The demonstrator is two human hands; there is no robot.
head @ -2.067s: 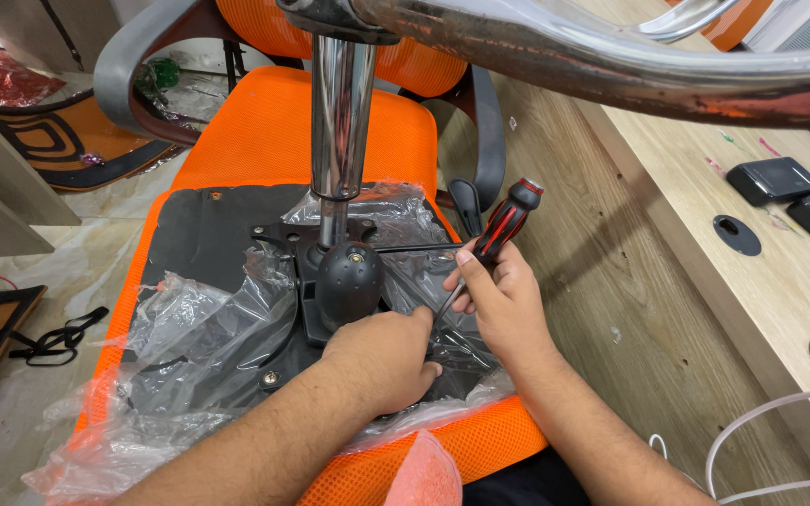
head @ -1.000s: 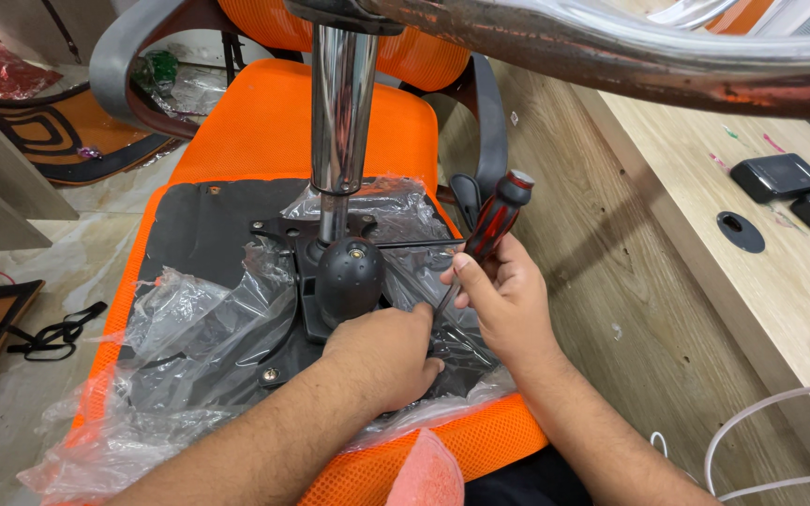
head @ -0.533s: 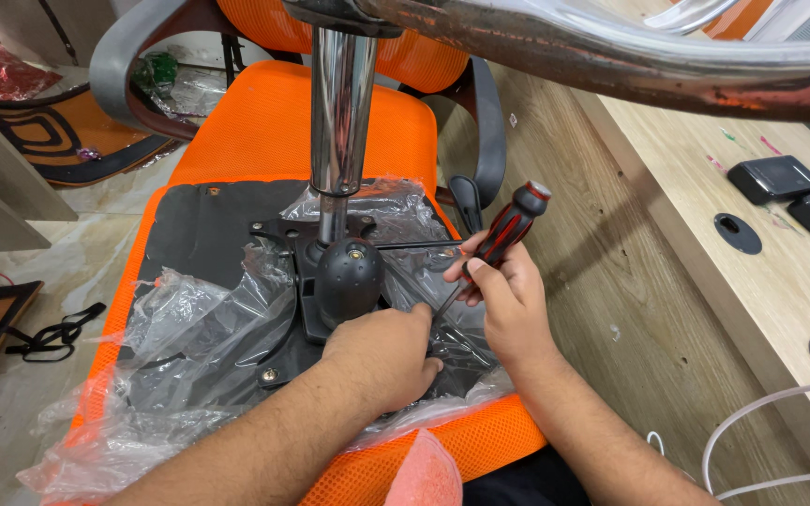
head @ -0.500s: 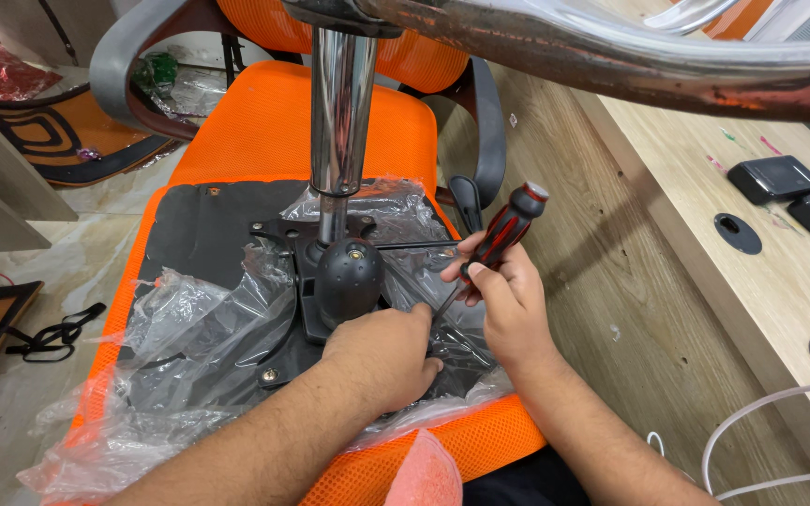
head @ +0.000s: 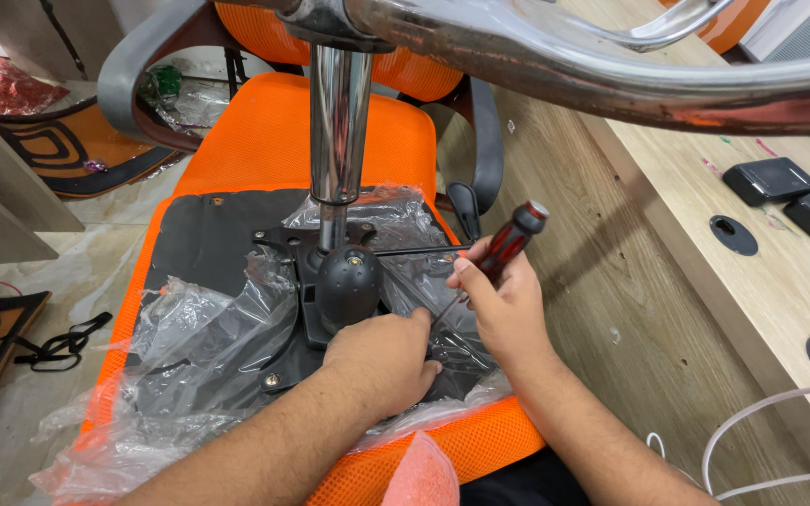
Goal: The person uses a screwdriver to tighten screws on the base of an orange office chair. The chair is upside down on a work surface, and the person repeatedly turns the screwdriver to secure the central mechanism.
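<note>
An orange office chair seat point(head: 264, 141) lies upside down, its black underside partly under clear plastic wrap point(head: 189, 337). A black mechanism plate point(head: 330, 300) with a chrome gas cylinder point(head: 337, 122) rises from its middle. My right hand point(head: 508, 305) grips a red-and-black screwdriver point(head: 508, 242), its thin shaft angled down-left toward the plate. Resting flat on the plate's near side, my left hand point(head: 382, 361) has its fingers by the screwdriver tip. The tip itself is hidden behind the fingers.
A chrome chair base arm point(head: 611, 66) crosses the top of the view. A wooden desk point(head: 780, 281) at right carries black boxes point(head: 789, 192) and round cable holes. White cable point(head: 761, 440) loops at lower right. Grey armrests point(head: 133, 84) flank the seat. Black straps point(head: 58, 342) lie on the floor at left.
The screwdriver handle has tilted and shifted slightly as my right hand turns it; my left hand stays pressed on the plate.
</note>
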